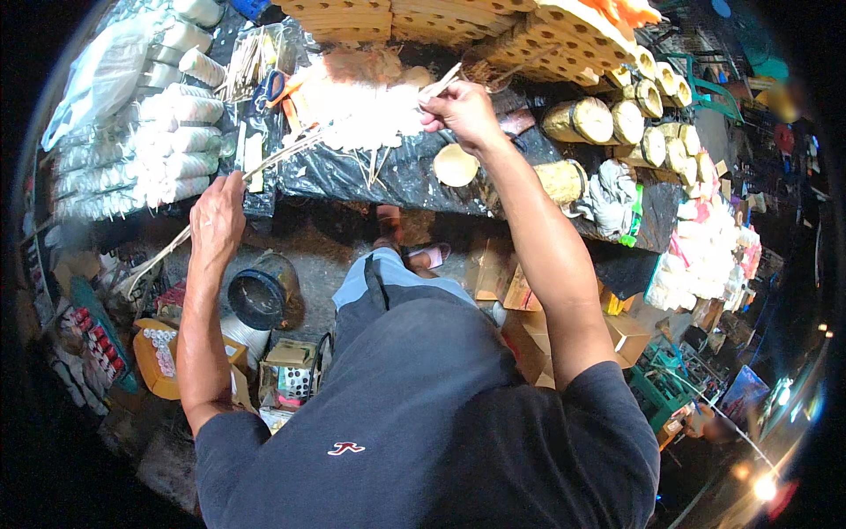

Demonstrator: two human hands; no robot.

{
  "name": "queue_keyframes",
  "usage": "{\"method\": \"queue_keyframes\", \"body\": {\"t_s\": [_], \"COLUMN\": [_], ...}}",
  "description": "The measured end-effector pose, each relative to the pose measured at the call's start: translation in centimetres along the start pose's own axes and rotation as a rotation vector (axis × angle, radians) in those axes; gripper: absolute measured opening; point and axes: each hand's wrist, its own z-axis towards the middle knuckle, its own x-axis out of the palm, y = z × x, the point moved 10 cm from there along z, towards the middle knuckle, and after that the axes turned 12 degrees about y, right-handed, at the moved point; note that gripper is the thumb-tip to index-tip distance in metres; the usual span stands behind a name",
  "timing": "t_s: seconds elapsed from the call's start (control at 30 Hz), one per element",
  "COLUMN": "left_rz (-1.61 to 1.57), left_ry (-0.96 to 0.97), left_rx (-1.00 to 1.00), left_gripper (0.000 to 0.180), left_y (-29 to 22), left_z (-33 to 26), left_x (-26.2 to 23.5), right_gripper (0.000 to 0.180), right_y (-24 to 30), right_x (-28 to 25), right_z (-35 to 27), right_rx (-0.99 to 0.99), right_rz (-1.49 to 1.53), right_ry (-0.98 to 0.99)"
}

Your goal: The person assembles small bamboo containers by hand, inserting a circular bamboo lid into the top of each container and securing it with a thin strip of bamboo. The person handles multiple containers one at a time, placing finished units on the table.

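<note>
My left hand (218, 214) grips a long thin bamboo strip (264, 163) that runs from the lower left up toward a pale heap of shavings (366, 110) on the black-covered table (388, 181). My right hand (458, 110) is raised over the table and pinches a short pale stick (441, 84) near the heap. A round pale lid or bowl (456, 164) lies just below my right wrist.
Bamboo tube sections (582, 119) line the table's right side, with perforated wooden trays (493, 31) behind. Rolls of white wrapped material (167, 132) stack at left. A dark round pot (260, 295) and cardboard boxes (291, 366) stand on the ground by my legs.
</note>
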Motion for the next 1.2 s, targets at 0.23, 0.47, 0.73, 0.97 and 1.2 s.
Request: {"method": "queue_keyframes", "body": {"t_s": [0.23,0.47,0.73,0.97,1.2], "left_rz": [-0.026,-0.074,-0.199,-1.84,-1.909], "left_ry": [0.034,-0.084,-0.305,0.293,0.521], "left_rx": [0.024,0.0,0.133,-0.265,-0.029], "left_gripper": [0.01,0.031,0.046,0.036,0.017], "left_y": [1.9,1.4,-3.4,-12.1,-17.6], "left_z": [9.4,11.5,7.0,7.4,10.0], "left_x": [11.4,12.6,8.8,18.6,16.2], "right_gripper": [0.027,0.056,0.054,0.041,0.004], "right_y": [-0.4,-7.5,-10.0,-8.8,-9.2], "right_x": [0.1,9.8,9.3,10.1,10.5], "right_z": [5.6,0.6,1.0,-4.3,-7.6], "right_rx": [0.071,0.347,0.231,0.335,0.276], "right_rz": [-0.059,-0.987,-0.832,-0.047,0.07], "right_ry": [-0.242,0.019,-0.176,-0.125,-0.088]}}
